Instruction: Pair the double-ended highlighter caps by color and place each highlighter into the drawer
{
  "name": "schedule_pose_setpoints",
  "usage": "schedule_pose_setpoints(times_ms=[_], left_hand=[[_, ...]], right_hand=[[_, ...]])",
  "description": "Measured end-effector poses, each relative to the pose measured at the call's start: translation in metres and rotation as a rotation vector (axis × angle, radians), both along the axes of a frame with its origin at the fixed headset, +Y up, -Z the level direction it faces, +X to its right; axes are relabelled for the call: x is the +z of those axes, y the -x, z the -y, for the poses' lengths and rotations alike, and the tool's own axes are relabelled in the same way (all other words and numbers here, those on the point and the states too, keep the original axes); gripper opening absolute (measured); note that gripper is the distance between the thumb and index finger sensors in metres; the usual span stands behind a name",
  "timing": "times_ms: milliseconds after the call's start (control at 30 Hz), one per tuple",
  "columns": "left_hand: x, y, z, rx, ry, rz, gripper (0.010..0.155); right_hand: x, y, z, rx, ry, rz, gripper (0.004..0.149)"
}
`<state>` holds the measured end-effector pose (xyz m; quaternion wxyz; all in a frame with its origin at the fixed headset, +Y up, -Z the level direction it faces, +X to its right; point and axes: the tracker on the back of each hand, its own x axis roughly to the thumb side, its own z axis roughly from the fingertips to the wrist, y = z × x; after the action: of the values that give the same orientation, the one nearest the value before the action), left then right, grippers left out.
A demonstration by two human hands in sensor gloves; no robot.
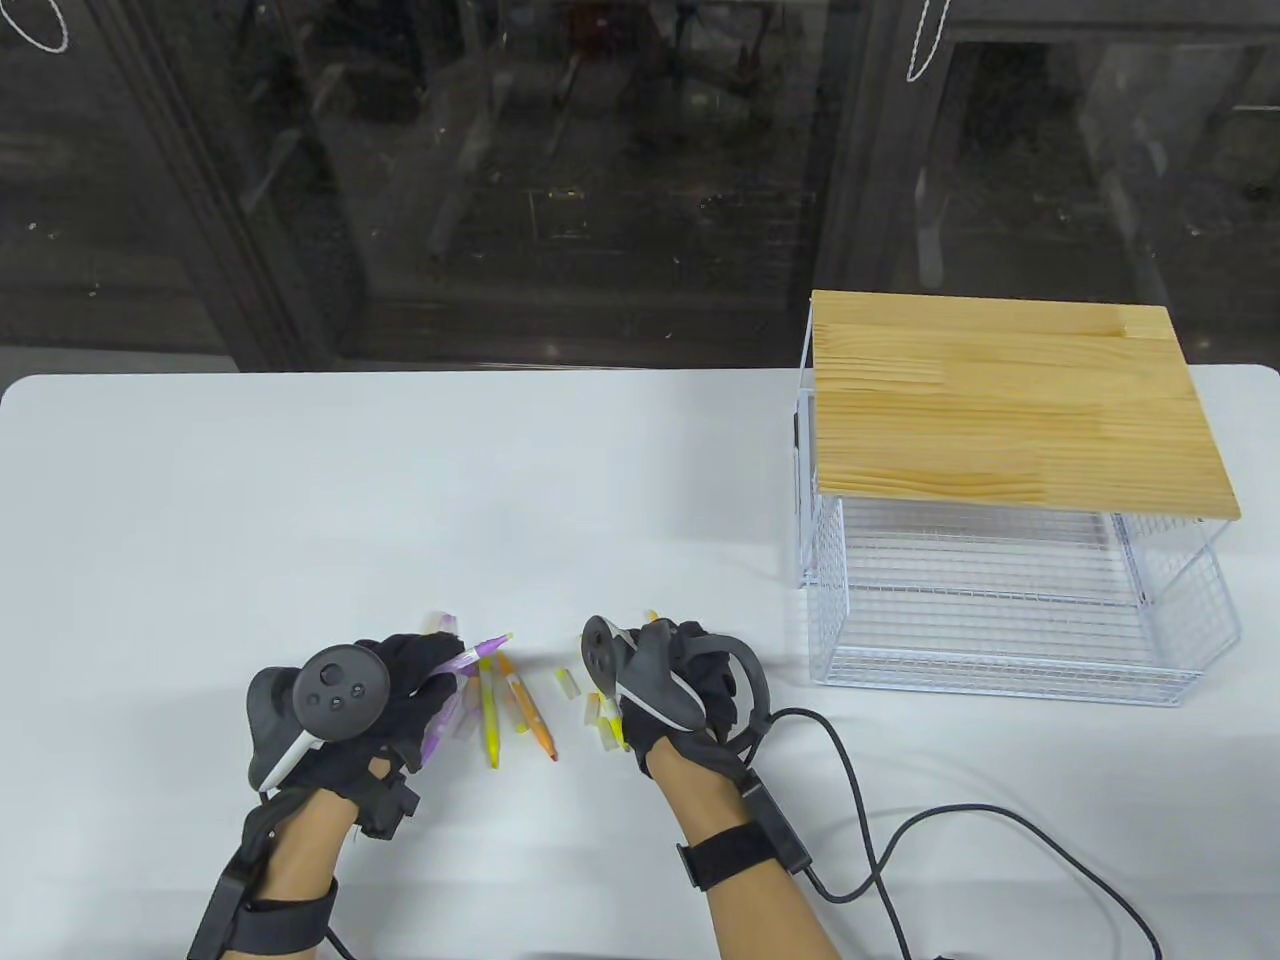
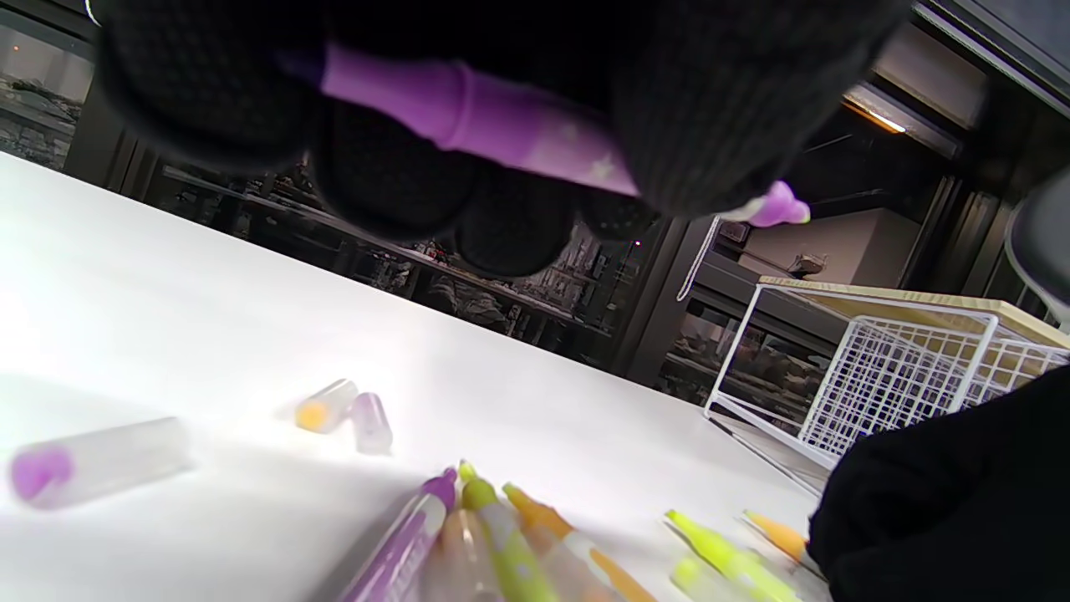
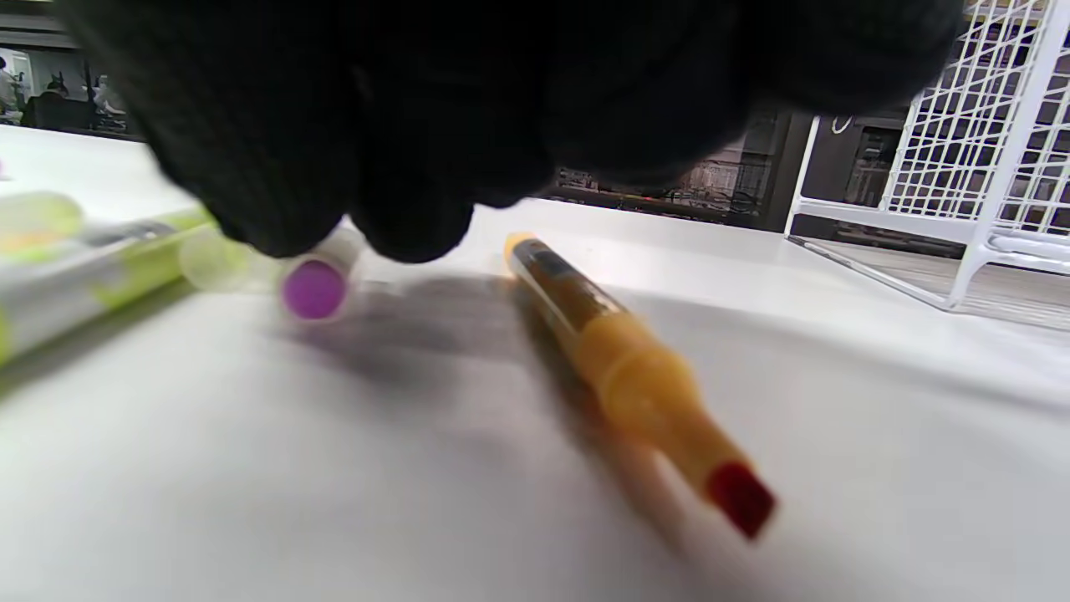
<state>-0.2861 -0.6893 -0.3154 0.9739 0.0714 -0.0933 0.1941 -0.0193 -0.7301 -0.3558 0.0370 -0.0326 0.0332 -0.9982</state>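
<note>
The wire drawer (image 1: 1000, 620) under its pine top holds nothing yet — the work looks barely begun. Left of it, the left hand (image 1: 400, 690) clamps an uncapped purple highlighter (image 2: 501, 125) above the loose smooth plastic pens; the right hand (image 1: 690, 680) reaches for a translucent purple-tipped cap (image 3: 318, 284) (grip unclear).

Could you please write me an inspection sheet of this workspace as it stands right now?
Surface: white table, bare at the rear.
Job's things: purple highlighter, uncapped, held in the left hand; yellow highlighter and orange highlighter lying uncapped; loose caps; wire drawer pulled open under its wooden top.
Clutter: nothing seen.
Grippers: left hand grips the purple highlighter; right hand reaches a purple-ended cap.
Cables: black cable trails from the right wrist.
Surroundings: dark glass panels behind.
</note>
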Motion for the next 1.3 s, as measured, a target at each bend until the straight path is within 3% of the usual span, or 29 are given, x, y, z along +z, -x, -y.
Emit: schedule_pose_setpoints(times_ms=[767,967,1167,1300], left_hand=[[0.001,0.001,0.002,-0.006,0.013,-0.002,0.049],[0.000,0.000,0.002,-0.010,0.017,-0.003,0.049],[-0.001,-0.001,0.002,-0.012,0.021,0.001,0.049],[-0.001,-0.001,0.003,-0.018,0.028,0.003,0.049]], right_hand=[[0.000,0.004,0.001,0.054,0.051,-0.037,0.040],[0.003,-0.005,-0.017,-0.026,0.014,-0.032,0.044],[0.011,-0.023,-0.042,-0.222,0.106,-0.066,0.045],[0.013,-0.039,-0.050,-0.232,0.105,-0.061,0.045]])
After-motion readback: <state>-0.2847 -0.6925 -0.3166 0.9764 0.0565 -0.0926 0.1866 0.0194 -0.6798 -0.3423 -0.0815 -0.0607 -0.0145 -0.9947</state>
